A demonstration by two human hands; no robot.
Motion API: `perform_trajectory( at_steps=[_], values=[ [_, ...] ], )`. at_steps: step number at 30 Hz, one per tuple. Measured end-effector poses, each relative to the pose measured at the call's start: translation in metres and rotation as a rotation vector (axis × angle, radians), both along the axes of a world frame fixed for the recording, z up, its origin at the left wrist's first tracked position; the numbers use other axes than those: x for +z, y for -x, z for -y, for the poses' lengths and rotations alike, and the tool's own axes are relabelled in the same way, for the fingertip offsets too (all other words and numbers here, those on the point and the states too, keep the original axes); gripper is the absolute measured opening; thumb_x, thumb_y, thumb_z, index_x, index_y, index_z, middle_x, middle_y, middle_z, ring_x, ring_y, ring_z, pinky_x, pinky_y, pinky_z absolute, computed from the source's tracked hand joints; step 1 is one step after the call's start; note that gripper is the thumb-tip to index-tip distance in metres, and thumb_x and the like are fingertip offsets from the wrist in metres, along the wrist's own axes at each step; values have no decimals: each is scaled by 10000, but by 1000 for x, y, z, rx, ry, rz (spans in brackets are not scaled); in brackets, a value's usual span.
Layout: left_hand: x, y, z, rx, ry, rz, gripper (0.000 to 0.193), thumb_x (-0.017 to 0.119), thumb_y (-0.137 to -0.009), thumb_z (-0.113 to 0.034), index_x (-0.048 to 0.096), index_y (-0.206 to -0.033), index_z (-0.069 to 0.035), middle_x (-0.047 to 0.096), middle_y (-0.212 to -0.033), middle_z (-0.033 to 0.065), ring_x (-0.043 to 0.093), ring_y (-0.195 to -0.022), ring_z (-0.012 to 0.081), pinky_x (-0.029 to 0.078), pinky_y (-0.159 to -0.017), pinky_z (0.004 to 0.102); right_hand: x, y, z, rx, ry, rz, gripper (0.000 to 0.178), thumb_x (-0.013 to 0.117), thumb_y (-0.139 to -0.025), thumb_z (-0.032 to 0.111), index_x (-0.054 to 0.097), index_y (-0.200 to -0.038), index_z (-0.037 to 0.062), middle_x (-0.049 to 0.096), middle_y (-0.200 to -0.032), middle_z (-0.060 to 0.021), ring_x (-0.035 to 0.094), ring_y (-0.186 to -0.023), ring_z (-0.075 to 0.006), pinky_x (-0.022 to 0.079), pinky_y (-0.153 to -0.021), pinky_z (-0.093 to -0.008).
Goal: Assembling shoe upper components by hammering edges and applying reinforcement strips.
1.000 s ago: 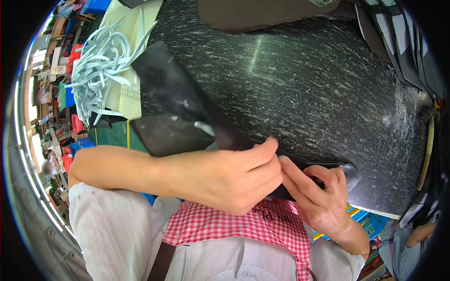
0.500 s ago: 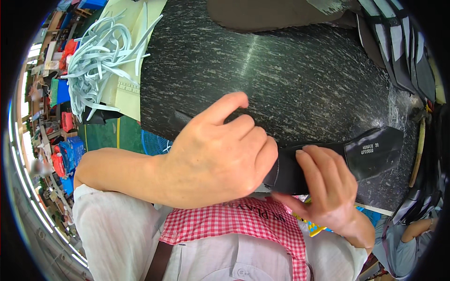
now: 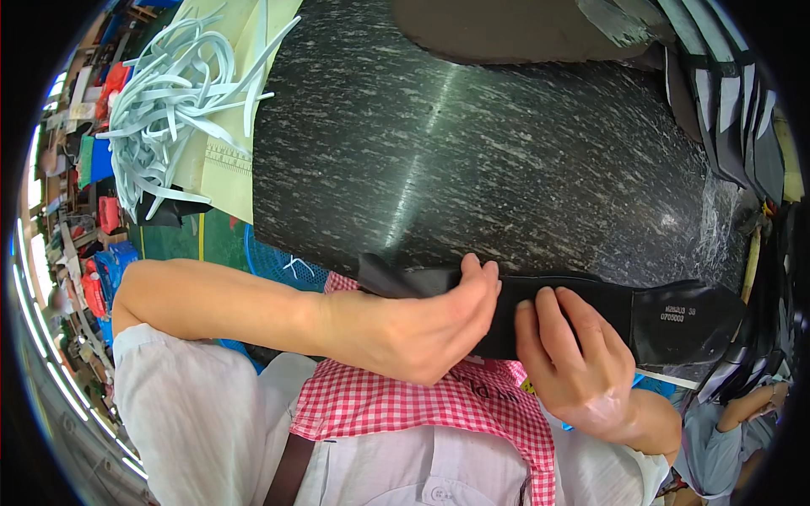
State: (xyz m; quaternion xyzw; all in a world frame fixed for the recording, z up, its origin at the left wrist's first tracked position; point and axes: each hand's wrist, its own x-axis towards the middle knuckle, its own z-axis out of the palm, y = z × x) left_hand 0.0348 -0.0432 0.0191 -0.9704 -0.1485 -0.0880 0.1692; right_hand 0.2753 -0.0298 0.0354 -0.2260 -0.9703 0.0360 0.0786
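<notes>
A long black leather-like strip (image 3: 666,316), with pale print near its right end, lies along the near edge of the dark speckled tabletop (image 3: 506,152). My left hand (image 3: 434,325) is closed on its left part, fingertips together at the upper edge. The strip's left end sticks out past that hand, tilted up. My right hand (image 3: 578,358) presses bent fingers on the middle of the strip, its thumb hidden below the edge.
A heap of pale blue strips (image 3: 181,110) lies on a cream sheet (image 3: 224,181) at the far left. Dark brown flat pieces (image 3: 506,29) lie at the back. Black and grey pieces (image 3: 726,110) hang at the right. A blue basket (image 3: 283,261) stands below the table.
My left hand has come down from above the strip and closed on its left part. The strip has shifted slightly right and down, and my right fingers have drawn in.
</notes>
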Motion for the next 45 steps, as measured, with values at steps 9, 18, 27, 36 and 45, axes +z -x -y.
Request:
perform_trajectory(
  at_steps=[9,18,27,36,45],
  values=[
    [-15,14,-1,338,484,493,255,657,-656,-167,697,-878,-48,674,-878,41,592,-721,162,458,-802,427,-4,5,-11,133,236,-164,121,621,-623,105,581,-706,26,651,-1152,-171,650,-951,-259,571,-835,-328],
    [-23,38,1,239,434,505,278,650,-658,-154,687,-892,-8,663,-940,129,618,-758,236,520,-624,322,0,30,3,-54,156,-79,294,636,-658,86,705,-932,5,664,-1140,-129,652,-923,-193,557,-797,-279],
    [-4,62,-8,211,388,413,304,674,-625,-115,703,-920,-49,615,-963,80,598,-792,199,489,-724,354,2,29,-1,-9,322,-135,367,640,-650,79,730,-1002,23,647,-1240,-71,618,-909,-153,530,-788,-260],
    [-2,0,-11,184,1178,455,937,717,-801,-365,233,-1493,41,317,-1525,217,304,-1424,358,269,-1145,491,16,34,-16,33,431,-55,411,639,-676,106,655,-1083,52,616,-990,-106,596,-960,-279,503,-814,-393],
    [-27,6,2,127,699,55,898,742,-717,-398,348,-1490,-167,232,-1588,134,243,-1462,293,165,-1196,485,24,-24,-39,-4,906,-53,320,746,-632,109,608,-913,41,567,-904,-91,560,-875,-293,444,-777,-403]
  ],
)
